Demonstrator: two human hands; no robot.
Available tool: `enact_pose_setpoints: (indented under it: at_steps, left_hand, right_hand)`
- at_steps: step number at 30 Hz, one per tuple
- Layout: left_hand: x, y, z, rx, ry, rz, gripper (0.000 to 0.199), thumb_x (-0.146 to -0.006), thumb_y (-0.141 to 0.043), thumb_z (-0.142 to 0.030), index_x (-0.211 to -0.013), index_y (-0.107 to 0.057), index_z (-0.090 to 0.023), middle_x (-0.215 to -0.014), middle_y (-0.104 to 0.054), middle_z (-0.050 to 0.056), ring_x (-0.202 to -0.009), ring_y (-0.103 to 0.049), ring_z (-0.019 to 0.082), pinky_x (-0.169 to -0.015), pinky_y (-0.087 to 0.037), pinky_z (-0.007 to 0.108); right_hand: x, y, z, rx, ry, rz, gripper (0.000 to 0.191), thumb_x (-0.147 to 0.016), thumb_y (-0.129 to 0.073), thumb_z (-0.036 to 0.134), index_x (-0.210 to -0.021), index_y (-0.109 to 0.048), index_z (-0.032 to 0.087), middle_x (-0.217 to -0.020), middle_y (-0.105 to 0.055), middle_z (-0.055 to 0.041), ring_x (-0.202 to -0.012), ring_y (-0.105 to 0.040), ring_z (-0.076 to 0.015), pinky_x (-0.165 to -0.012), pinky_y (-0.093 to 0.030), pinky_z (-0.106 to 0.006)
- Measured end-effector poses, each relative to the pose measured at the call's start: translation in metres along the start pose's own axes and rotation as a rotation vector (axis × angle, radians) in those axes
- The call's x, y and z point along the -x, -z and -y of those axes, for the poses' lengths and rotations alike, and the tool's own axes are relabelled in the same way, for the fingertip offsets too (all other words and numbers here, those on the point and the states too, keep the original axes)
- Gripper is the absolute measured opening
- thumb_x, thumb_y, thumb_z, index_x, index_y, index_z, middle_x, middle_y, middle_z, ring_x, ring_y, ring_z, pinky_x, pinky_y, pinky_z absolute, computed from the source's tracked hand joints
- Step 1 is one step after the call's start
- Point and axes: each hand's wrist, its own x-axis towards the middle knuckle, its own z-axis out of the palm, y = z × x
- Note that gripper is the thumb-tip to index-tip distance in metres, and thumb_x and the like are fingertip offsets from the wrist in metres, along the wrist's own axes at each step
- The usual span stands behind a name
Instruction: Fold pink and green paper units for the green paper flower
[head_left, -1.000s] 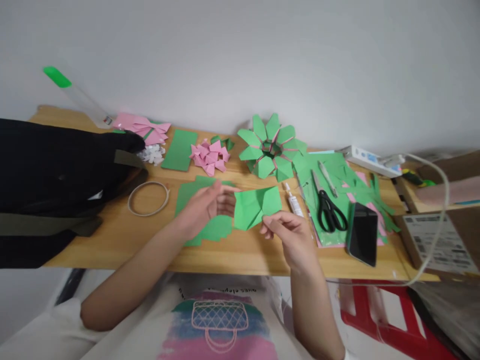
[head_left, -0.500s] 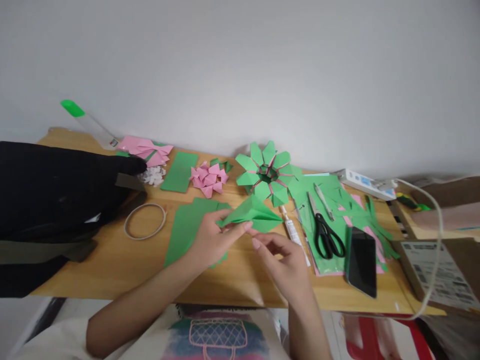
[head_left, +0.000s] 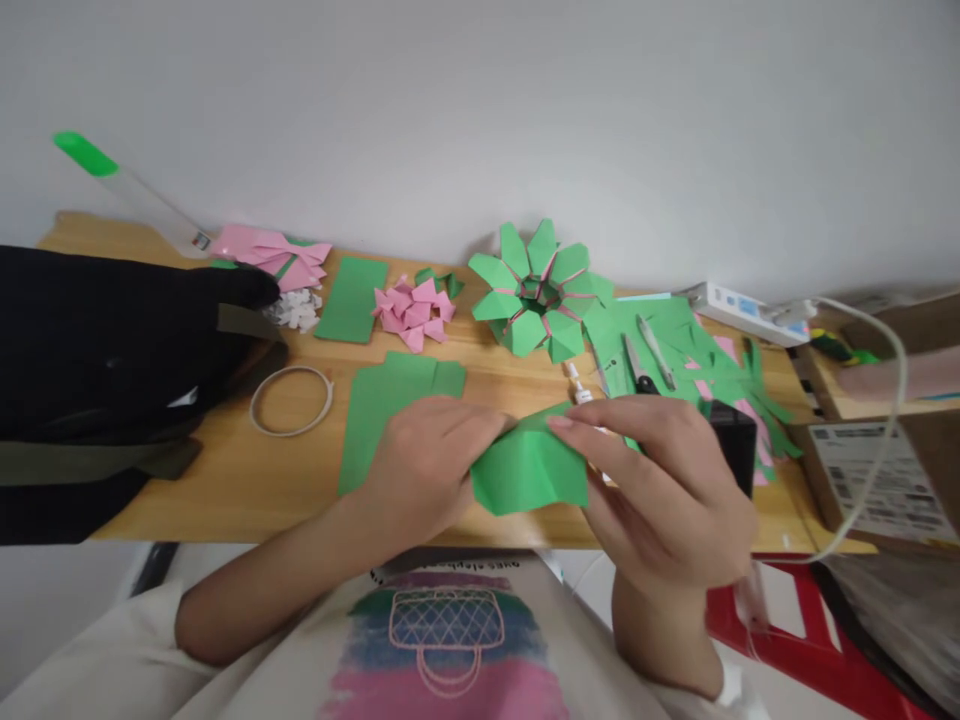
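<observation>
A creased green paper piece is held in the air above the table's front edge. My left hand pinches its left side, while my right hand grips its upper right corner between thumb and fingers. Behind the hands stands a ring-shaped green paper flower with pink edges between its petals. Flat green sheets lie beside my left hand. A glue tube is partly hidden behind my right hand, which also covers most of the black-handled scissors and part of the phone.
On the wooden table lie a tape ring, pink folded pieces, a green stack and a utility knife. A black bag covers the left end. A power strip with a white cable stands at right.
The folded green paper has been turned and spread wider, and it is now lower and nearer to me. My right hand has risen to grip its upper right corner. The view has tilted down.
</observation>
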Motion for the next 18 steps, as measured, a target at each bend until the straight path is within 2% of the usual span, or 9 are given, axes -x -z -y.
enact_pose_setpoints:
  at_steps: [4, 6, 10, 15, 18]
  left_hand:
    - [0.009, -0.001, -0.004, -0.150, -0.214, -0.136, 0.035, -0.091, -0.048, -0.011, -0.122, -0.062, -0.020, -0.100, -0.077, 0.007, -0.091, -0.071, 0.023, -0.081, -0.050, 0.034]
    - [0.011, -0.001, -0.006, -0.223, -0.286, -0.145, 0.035, -0.095, -0.044, -0.011, -0.127, -0.058, -0.018, -0.103, -0.077, 0.007, -0.093, -0.071, 0.021, -0.080, -0.051, 0.033]
    - [0.013, 0.003, -0.012, -0.292, -0.350, -0.119, 0.030, -0.100, -0.041, -0.014, -0.124, -0.058, -0.012, -0.105, -0.077, 0.010, -0.096, -0.072, 0.021, -0.081, -0.055, 0.034]
    - [0.016, 0.006, -0.017, -0.364, -0.392, -0.138, 0.027, -0.101, -0.041, -0.014, -0.122, -0.058, -0.009, -0.105, -0.077, 0.011, -0.098, -0.072, 0.021, -0.082, -0.056, 0.034]
    - [0.016, 0.004, -0.017, -0.385, -0.407, -0.154, 0.026, -0.101, -0.043, -0.015, -0.121, -0.059, -0.009, -0.104, -0.078, 0.010, -0.097, -0.072, 0.020, -0.081, -0.056, 0.033]
  right_hand:
    - [0.011, 0.000, 0.012, 0.042, 0.002, -0.043, 0.038, -0.082, -0.059, 0.005, -0.112, -0.068, 0.025, -0.096, -0.073, -0.0085, -0.085, -0.065, -0.0252, -0.071, -0.052, -0.042]
    - [0.013, 0.001, 0.018, -0.014, -0.008, -0.059, 0.038, -0.081, -0.059, 0.004, -0.113, -0.068, 0.023, -0.094, -0.073, -0.0078, -0.084, -0.066, -0.0250, -0.069, -0.054, -0.041]
    - [0.015, 0.002, 0.028, -0.097, -0.033, -0.107, 0.035, -0.080, -0.057, -0.001, -0.107, -0.069, 0.017, -0.092, -0.073, -0.0087, -0.084, -0.068, -0.0234, -0.067, -0.056, -0.037]
    - [0.017, 0.001, 0.037, -0.150, -0.147, -0.082, 0.025, -0.087, -0.057, 0.011, -0.106, -0.069, 0.023, -0.088, -0.070, -0.0057, -0.081, -0.068, -0.0214, -0.067, -0.057, -0.036]
    - [0.021, -0.006, 0.039, -0.213, -0.202, -0.184, 0.021, -0.087, -0.058, 0.010, -0.099, -0.071, 0.021, -0.083, -0.068, -0.0053, -0.074, -0.066, -0.0198, -0.064, -0.056, -0.035]
